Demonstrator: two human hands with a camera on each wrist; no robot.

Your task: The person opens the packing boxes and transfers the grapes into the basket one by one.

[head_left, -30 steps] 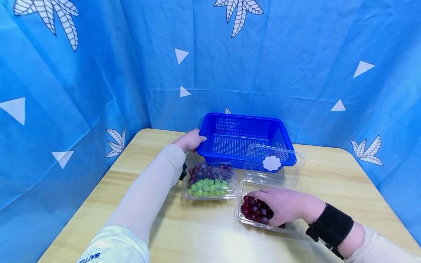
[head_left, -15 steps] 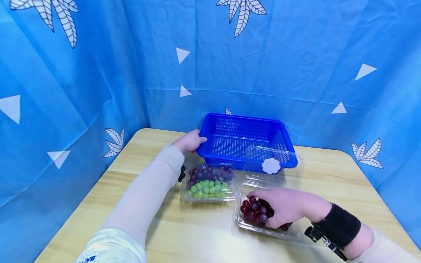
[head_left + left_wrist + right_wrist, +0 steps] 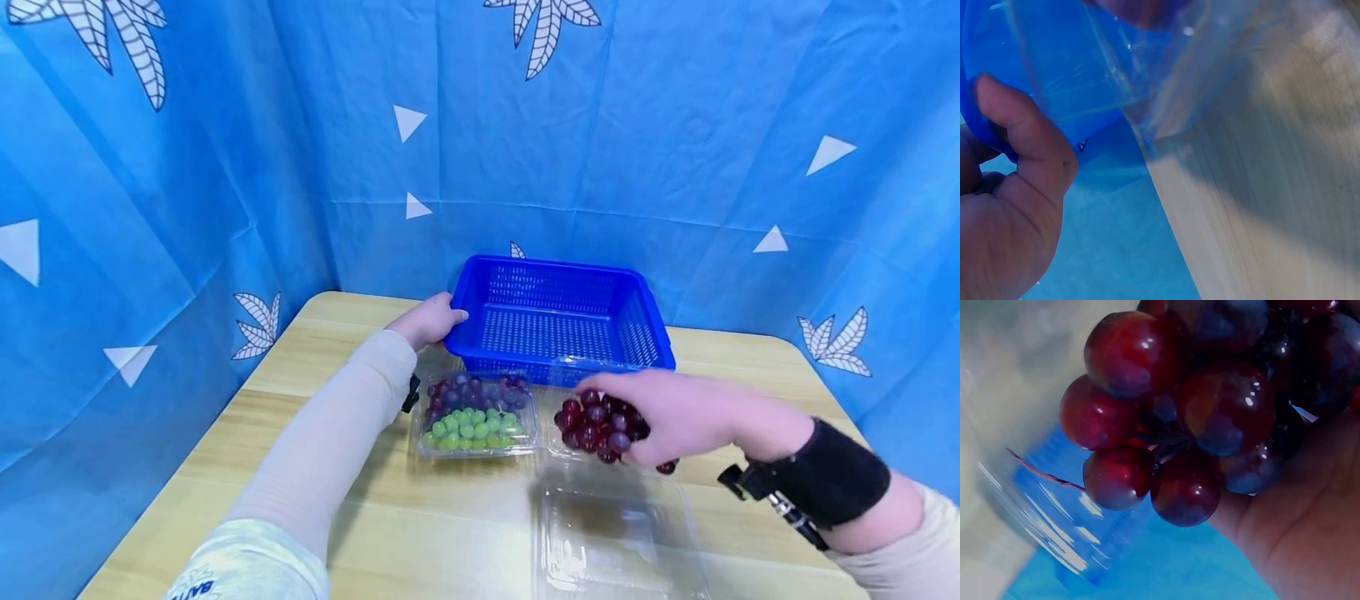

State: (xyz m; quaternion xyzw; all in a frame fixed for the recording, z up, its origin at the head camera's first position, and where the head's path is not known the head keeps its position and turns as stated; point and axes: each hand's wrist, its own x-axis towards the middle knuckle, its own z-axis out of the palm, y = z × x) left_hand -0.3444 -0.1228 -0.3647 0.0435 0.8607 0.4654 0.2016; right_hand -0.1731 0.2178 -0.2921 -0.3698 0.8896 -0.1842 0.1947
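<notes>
My right hand (image 3: 675,412) grips a bunch of dark red grapes (image 3: 592,425), held above the table over an open clear plastic box (image 3: 600,542). Close up in the right wrist view, the grapes (image 3: 1229,406) lie against the palm (image 3: 1316,512). At the back, my left hand (image 3: 429,321) holds the left rim of a blue slotted basket (image 3: 547,333); the left wrist view shows the thumb and fingers of that hand (image 3: 1019,181) curled round the rim. Nothing lies in the basket.
A clear box (image 3: 476,417) with dark and green grapes stands in front of the basket, left of the bunch. The open box's transparent lid (image 3: 570,367) shows partly behind the right hand. A blue curtain (image 3: 675,125) hangs behind the wooden table (image 3: 435,533).
My right hand has lifted the red grapes up out of the open box and away from me. The box now sits nearer the front. My left hand stays on the basket rim.
</notes>
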